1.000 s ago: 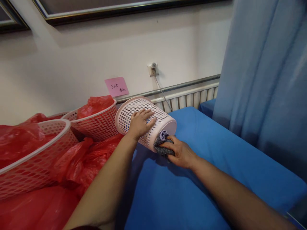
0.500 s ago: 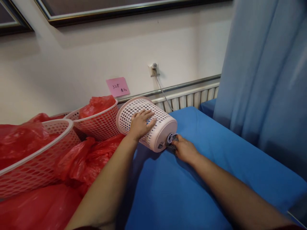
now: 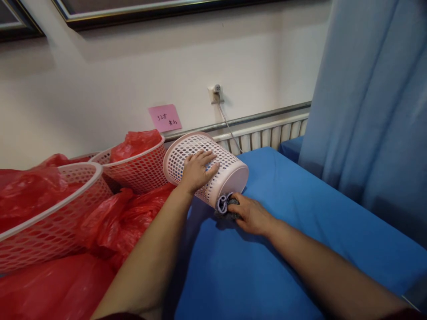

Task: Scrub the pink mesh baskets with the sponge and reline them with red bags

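Note:
A pale pink plastic wastebasket (image 3: 227, 162) with a pattern of holes lies on its side on the blue-covered bed (image 3: 287, 195). Its rim points left and its solid base faces right and toward me. My left hand (image 3: 197, 171) rests on the basket's side with fingers stretched out flat. In my right hand (image 3: 251, 213) a grey, crumpled cloth (image 3: 227, 206) is pinched, pressed against the lower edge of the base. The basket's inside shows only through the holes.
Left of the bed stand pink baskets (image 3: 136, 171) lined with red plastic bags (image 3: 133, 218). Behind are a radiator (image 3: 256, 138) with a pipe, a wall socket (image 3: 216, 94) with a cord, and a pink note (image 3: 164, 118). A blue curtain (image 3: 367, 98) hangs at right.
My right hand has moved the cloth down and left across the basket's base to its lower edge. My left hand stays on the basket's side.

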Tool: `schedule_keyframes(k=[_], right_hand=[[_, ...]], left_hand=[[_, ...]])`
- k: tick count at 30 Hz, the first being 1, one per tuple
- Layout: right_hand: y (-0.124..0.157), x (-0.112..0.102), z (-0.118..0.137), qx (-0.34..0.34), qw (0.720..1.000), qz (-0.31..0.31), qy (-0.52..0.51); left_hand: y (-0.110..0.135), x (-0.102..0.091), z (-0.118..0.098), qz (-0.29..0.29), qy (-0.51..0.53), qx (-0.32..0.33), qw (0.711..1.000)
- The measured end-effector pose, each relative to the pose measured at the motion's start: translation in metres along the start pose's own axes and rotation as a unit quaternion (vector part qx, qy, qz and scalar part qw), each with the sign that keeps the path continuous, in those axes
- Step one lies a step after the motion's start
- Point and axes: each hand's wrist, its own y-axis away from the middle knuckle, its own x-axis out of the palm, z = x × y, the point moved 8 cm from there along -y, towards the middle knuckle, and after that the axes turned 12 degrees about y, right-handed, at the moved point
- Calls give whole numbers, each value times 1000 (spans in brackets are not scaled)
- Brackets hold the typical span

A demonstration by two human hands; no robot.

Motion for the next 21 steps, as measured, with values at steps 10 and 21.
schedule_keyframes(k=[10, 21], right_hand=[[14, -26, -63, 238, 969, -65, 19], [5, 15, -57, 196, 980, -29, -11]], left_hand=[[2, -1, -1, -1, 5, -2, 1000], [2, 0, 2, 2, 1, -7, 1000]])
